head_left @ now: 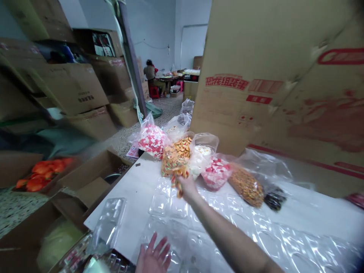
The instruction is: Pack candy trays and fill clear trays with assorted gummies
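Observation:
My right hand [188, 186] reaches across the table, closed around a handful of small orange pieces [180, 174]. Just behind it stands an open plastic bag of similar orange pieces [176, 153]. Low in the view, my left hand [155, 256] has its fingers spread and holds nothing, over the clear plastic trays [167, 227]. These trays lie in rows on the white table [127, 182]. Beside the orange bag are a bag of white pieces [202, 153] and a bag of pink and white pieces [216, 172].
Further right lie a bag of brown-orange bits [246, 185] and a bag of dark pieces [274, 199]. A large cardboard box [264, 102] walls off the right back. Cartons [76, 89] are stacked at left, above an open box with orange items [42, 174]. A person [150, 72] sits far off.

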A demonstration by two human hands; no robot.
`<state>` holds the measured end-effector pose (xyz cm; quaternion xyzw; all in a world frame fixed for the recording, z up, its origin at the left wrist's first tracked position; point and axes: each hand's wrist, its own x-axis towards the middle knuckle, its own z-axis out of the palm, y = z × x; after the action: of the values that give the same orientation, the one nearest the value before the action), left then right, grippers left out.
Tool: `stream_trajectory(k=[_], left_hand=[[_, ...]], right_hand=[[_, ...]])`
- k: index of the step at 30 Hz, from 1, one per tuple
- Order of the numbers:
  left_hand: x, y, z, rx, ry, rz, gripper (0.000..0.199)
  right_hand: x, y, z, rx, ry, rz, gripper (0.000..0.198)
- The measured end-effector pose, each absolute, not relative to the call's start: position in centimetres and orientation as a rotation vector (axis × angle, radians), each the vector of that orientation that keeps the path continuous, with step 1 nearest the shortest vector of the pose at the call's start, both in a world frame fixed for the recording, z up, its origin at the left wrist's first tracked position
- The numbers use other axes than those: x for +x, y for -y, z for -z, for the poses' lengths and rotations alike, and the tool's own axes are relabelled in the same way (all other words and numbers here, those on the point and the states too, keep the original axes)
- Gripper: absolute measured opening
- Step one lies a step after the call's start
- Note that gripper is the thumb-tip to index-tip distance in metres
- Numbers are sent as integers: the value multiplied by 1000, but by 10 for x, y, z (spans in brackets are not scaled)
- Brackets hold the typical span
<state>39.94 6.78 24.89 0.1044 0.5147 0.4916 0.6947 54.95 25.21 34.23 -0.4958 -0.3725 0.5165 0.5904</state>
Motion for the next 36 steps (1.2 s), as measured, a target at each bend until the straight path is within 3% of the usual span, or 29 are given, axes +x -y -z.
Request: stream_trajectory(k=[2, 4, 8, 12, 21, 29, 36], left_hand=[[428, -101, -263, 22, -773, -1167, 46], [453, -121, -273, -83, -588, -1046, 42], [485, -119, -261, -197, -520, -975, 43], [495, -94, -242, -273, -560, -929, 35], [517, -88, -248, -249, -514, -814, 29], [544, -83, -273, -197, -500, -783, 26], [551, -71, -288, -173, -523, -787, 28]], right_hand=[[538, -204, -324, -1191, 941, -1288, 16], [535, -165, -307, -1231, 1178, -1151, 17], [554, -113, -283, -1305, 1745, -743, 37], [581, -79, -262, -1265, 2065, -592, 47], [612, -54, -261, -1308, 2006, -517, 57], [633, -39, -288, -1294, 1769, -238, 45], [631, -32, -304, -1353, 1714, -192, 30]])
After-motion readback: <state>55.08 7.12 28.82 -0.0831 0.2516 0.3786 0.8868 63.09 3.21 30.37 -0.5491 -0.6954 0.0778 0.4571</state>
